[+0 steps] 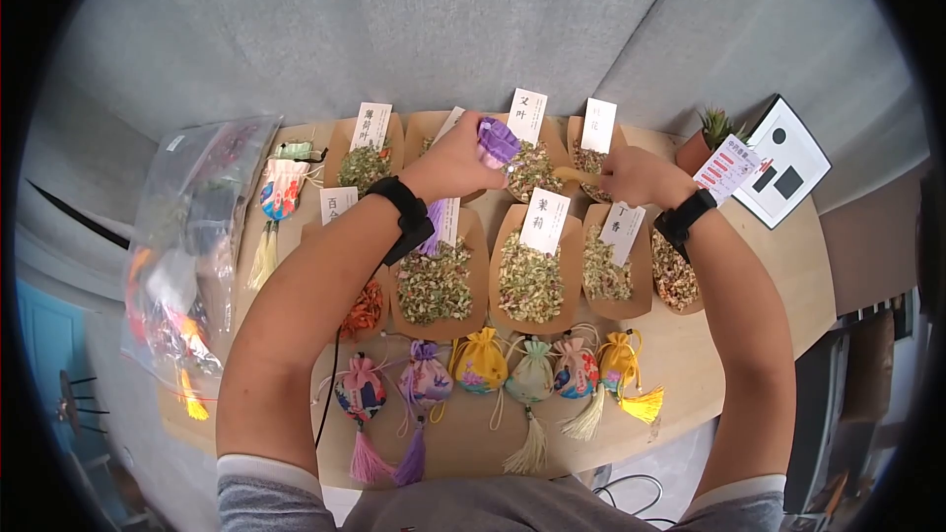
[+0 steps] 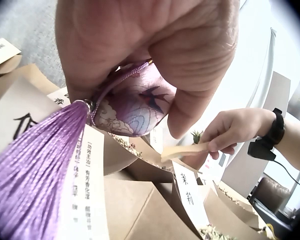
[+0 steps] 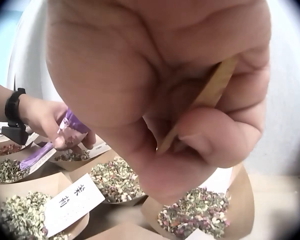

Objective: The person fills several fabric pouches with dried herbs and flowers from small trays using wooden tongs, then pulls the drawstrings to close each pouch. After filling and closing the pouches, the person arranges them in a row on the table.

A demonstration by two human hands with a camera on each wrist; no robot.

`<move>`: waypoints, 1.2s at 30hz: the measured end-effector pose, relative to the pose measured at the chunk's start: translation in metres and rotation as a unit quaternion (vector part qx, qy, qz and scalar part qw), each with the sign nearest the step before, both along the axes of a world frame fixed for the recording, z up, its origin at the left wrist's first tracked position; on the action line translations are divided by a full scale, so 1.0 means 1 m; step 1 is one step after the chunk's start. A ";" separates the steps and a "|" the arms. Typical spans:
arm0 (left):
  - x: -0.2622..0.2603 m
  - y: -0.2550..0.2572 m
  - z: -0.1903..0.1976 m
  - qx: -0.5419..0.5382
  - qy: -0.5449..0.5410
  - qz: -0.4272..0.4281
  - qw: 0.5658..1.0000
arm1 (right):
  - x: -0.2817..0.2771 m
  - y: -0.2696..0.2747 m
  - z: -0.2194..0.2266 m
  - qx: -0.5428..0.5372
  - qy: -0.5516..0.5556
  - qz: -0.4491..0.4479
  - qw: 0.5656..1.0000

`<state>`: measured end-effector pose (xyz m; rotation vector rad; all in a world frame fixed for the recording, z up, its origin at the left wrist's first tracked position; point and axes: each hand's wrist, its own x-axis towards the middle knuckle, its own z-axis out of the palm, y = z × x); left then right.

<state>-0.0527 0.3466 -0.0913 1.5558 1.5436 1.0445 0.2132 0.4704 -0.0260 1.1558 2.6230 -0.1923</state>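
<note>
My left hand (image 1: 456, 160) grips a purple pouch (image 1: 499, 141) above the back row of trays; its mouth shows in the head view. In the left wrist view the pouch (image 2: 135, 102) has a bird print, and a purple tassel (image 2: 45, 165) hangs from it. To the right, my right hand (image 1: 639, 177) pinches a wooden scoop (image 1: 574, 175) by its handle, the other end pointing toward the pouch over a tray of dried flowers. In the right wrist view the handle (image 3: 215, 85) lies between thumb and fingers of the hand (image 3: 160, 90).
Paper trays of dried herbs with cards stand in two rows, among them a jasmine-coloured mix (image 1: 530, 286). Several filled pouches, one yellow (image 1: 480, 362), line the front edge. A plastic bag (image 1: 187, 236) lies left; a potted plant (image 1: 717, 128) and a white board (image 1: 785, 163) stand right.
</note>
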 end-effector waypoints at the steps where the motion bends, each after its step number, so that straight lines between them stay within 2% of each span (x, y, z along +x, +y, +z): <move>1: 0.000 0.000 -0.001 0.000 0.000 0.000 1.000 | -0.003 -0.002 0.000 -0.076 0.007 -0.042 0.996; 2: 0.001 0.000 0.000 -0.001 0.001 0.004 1.000 | -0.007 -0.007 0.002 -0.152 0.013 -0.084 0.985; 12: -0.003 0.001 -0.006 -0.001 0.000 0.015 1.000 | -0.019 -0.021 -0.004 -0.230 0.091 -0.065 0.967; 15: -0.004 0.003 -0.009 -0.001 -0.001 0.016 1.000 | -0.020 -0.022 -0.006 -0.211 0.090 -0.065 0.971; 17: -0.004 0.002 -0.007 -0.006 0.000 0.016 1.000 | -0.019 -0.018 -0.013 -0.155 0.104 0.012 0.982; 23: -0.002 0.000 -0.005 -0.007 0.000 0.013 1.000 | -0.021 -0.021 -0.020 -0.053 0.107 0.067 0.991; 28: -0.002 -0.001 -0.005 0.000 -0.011 0.011 1.000 | -0.015 -0.015 -0.015 -0.027 0.139 0.070 0.987; 33: -0.003 0.003 -0.006 -0.009 0.004 0.009 1.000 | -0.009 -0.014 0.020 -0.021 0.178 0.056 0.982; 36: 0.000 0.001 -0.003 -0.020 0.001 0.012 1.000 | -0.014 -0.017 0.046 -0.051 0.189 0.010 0.981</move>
